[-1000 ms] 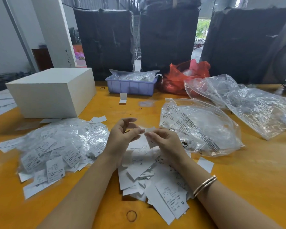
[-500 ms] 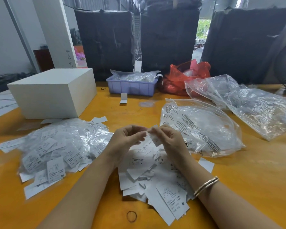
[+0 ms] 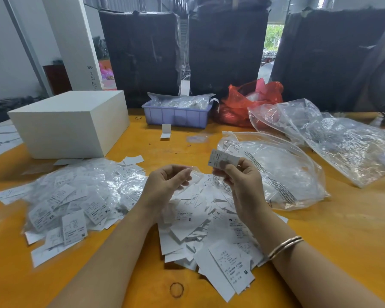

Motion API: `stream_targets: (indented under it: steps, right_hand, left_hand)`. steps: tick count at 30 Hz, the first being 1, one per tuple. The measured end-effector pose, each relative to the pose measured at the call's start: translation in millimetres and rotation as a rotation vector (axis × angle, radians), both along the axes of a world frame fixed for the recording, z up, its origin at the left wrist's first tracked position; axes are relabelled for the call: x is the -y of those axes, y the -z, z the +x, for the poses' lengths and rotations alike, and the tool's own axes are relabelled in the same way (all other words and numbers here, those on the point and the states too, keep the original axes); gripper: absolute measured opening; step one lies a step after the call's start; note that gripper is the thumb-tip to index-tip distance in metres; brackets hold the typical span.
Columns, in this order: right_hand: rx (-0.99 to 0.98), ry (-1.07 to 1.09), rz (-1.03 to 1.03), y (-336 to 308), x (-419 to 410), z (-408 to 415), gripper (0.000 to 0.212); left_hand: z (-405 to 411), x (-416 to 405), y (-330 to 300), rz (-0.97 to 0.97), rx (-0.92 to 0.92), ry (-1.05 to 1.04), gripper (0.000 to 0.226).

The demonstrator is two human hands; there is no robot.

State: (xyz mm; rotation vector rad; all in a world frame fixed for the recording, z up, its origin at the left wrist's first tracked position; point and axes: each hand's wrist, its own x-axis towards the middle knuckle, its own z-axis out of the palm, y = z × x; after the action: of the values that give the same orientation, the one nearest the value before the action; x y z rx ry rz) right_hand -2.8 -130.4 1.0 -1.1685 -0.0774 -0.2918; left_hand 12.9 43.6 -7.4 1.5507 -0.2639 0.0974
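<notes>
Holding one label up over the heap on the tabletop

From my remote seat I see the right hand [image 3: 242,185] raised above the orange tabletop [image 3: 320,241], thumb and fingertips pinching a small white label [image 3: 222,160] by its lower edge, so the label stands just in front of the clear zip bag [image 3: 276,174]. The left hand [image 3: 165,185] hovers just beside it, apart from the label, fingers curled toward the thumb; I cannot tell whether it pinches a thin clear film or nothing. Under both hands lies the loose label pile [image 3: 198,221], sizes S, M and XL readable. To the left sits a heap of bagged labels [image 3: 76,196], with a white box [image 3: 69,123] behind it. A rubber band [image 3: 176,290] lies between my forearms.
</notes>
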Motion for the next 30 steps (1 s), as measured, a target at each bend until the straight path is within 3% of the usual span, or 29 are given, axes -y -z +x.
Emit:
stream_targets:
  steps: [7, 10, 17, 22, 30]
  right_hand:
    - [0.09, -0.009, -0.241, 1.7, -1.2, -3.6, 0.013]
    - [0.089, 0.002, -0.313, 3.2, -1.2, -1.9, 0.013]
    - [0.108, -0.038, -0.433, 5.5, -3.8, -1.7, 0.019]
    - [0.098, -0.01, -0.398, 4.7, -1.5, -2.0, 0.02]
    - [0.093, -0.131, -0.578, 5.7, 1.3, -3.2, 0.019]
  left_hand:
    - [-0.4, -1.4, -1.6, -0.014, -0.005, -0.021, 0.026]
    - [0.6, -2.4, -0.7, 0.003, 0.006, -0.033, 0.013]
    - [1.6, -2.9, -0.3, 0.028, 0.028, -0.057, 0.005]
    - [0.8, -2.8, -1.5, 0.05, 0.04, -0.066, 0.005]
    - [-1.5, -0.1, -2.5, 0.068, 0.007, -0.024, 0.006]
